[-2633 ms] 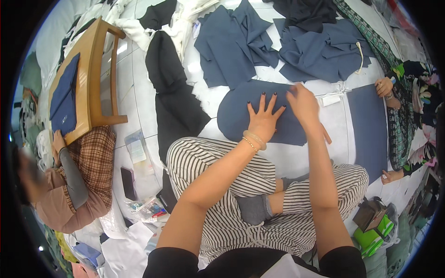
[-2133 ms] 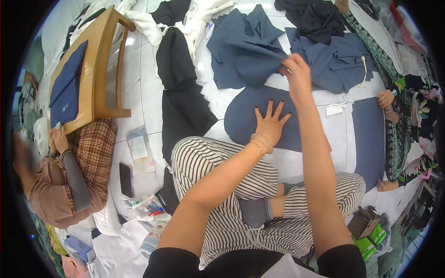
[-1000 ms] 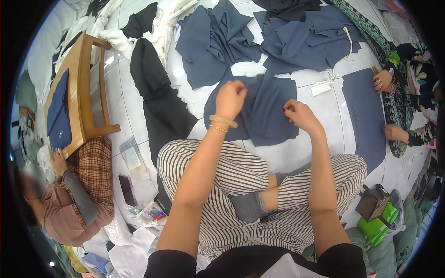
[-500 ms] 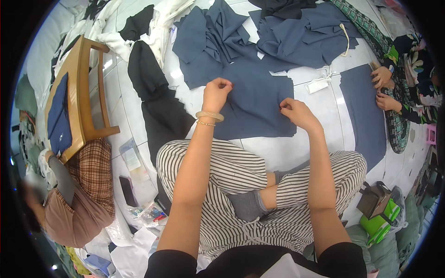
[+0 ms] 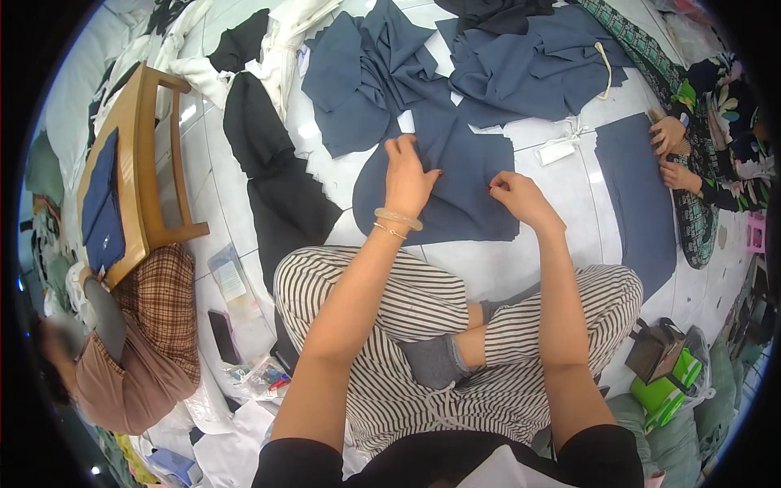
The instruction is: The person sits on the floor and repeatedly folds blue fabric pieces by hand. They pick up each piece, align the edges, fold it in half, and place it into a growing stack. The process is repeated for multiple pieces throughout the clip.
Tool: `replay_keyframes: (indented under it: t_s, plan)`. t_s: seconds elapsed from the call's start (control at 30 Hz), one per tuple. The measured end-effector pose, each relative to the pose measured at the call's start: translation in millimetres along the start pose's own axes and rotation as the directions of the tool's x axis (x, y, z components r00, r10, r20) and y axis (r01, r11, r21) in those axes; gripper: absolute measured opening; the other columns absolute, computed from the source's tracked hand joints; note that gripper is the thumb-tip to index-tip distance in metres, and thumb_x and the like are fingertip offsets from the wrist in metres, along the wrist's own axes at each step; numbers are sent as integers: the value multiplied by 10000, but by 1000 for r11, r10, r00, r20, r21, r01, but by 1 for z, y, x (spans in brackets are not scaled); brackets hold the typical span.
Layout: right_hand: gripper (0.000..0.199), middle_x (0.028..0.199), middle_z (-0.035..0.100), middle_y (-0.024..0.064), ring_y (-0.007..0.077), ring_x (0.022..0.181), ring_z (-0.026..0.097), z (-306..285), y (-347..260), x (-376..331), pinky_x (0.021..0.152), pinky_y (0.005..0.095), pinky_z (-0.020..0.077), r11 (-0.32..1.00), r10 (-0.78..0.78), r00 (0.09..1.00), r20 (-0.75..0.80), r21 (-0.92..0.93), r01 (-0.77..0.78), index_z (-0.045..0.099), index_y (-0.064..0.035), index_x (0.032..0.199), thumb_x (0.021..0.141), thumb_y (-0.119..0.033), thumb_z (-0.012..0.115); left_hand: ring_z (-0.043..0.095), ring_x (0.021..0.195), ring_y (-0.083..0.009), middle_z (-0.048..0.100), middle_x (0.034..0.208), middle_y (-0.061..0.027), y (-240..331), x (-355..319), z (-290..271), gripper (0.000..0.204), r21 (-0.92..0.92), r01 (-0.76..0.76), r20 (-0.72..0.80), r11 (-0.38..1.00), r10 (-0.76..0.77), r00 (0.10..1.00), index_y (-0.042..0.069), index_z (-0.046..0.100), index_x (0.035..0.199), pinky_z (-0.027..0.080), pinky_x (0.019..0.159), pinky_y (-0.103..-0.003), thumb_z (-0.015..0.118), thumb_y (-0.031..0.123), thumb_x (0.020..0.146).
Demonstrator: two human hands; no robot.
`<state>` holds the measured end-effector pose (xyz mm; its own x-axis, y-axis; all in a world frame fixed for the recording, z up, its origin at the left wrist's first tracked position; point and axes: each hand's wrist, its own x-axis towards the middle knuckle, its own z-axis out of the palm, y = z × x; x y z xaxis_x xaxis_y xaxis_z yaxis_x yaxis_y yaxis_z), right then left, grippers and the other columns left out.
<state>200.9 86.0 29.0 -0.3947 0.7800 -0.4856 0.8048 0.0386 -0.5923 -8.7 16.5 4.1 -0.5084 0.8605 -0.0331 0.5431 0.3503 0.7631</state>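
A dark blue fabric piece (image 5: 464, 175) lies on the white tiles in front of my crossed legs, its right edge jagged and its left side rounded. Over its left part my left hand (image 5: 409, 180) is open, palm down, with the thumb apart from the bent fingers. My right hand (image 5: 521, 199) is closed in a pinch above the right part of the piece. Whatever the pinch holds, if anything, cannot be made out. The piece runs up under or into a crumpled blue fabric pile (image 5: 366, 69); where one ends and the other begins is unclear.
Another blue pile (image 5: 529, 69) lies at the far right of centre. Black fabric (image 5: 285, 199) is on the left, beside a wooden table (image 5: 150, 187) and a person (image 5: 134, 366). At right, another person's hands (image 5: 675, 154) touch a folded blue panel (image 5: 639, 195). A white tag-like block (image 5: 556, 152) lies between.
My left hand has gone from a pinch to spread fingers and shifted slightly right and nearer. The fabric's left side now looks rounded, with a fold by the hand. My right hand stays nearly still.
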Motion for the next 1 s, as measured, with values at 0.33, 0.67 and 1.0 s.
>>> replay_keyframes:
  t_s: [0.33,0.67,1.0]
  plan:
    - [228,803,693,166,297,754,674,5,12,10,725,385,514,996,57,998,-17,70,-55,668,5,964,866,-199,639,600,867,-149,659,1001,-63,-1,9,-4,292,-397,173,511,901,61,857,-25,617,1105,483,803,-272,608,129,858]
    - [420,841,694,143,247,768,683,-5,3,8,716,363,529,932,178,983,41,314,-182,651,5,1093,993,-367,484,574,862,-50,656,1009,29,18,8,-34,447,-403,638,910,656,217,352,-7,596,1299,473,814,-208,589,128,873]
    - [392,851,668,106,202,787,650,-6,-2,4,757,333,525,959,91,994,64,263,-104,603,-52,1270,892,-155,604,593,868,-56,679,1016,-8,1,20,-21,302,-268,279,796,922,49,603,-45,668,1124,475,789,-204,597,151,905]
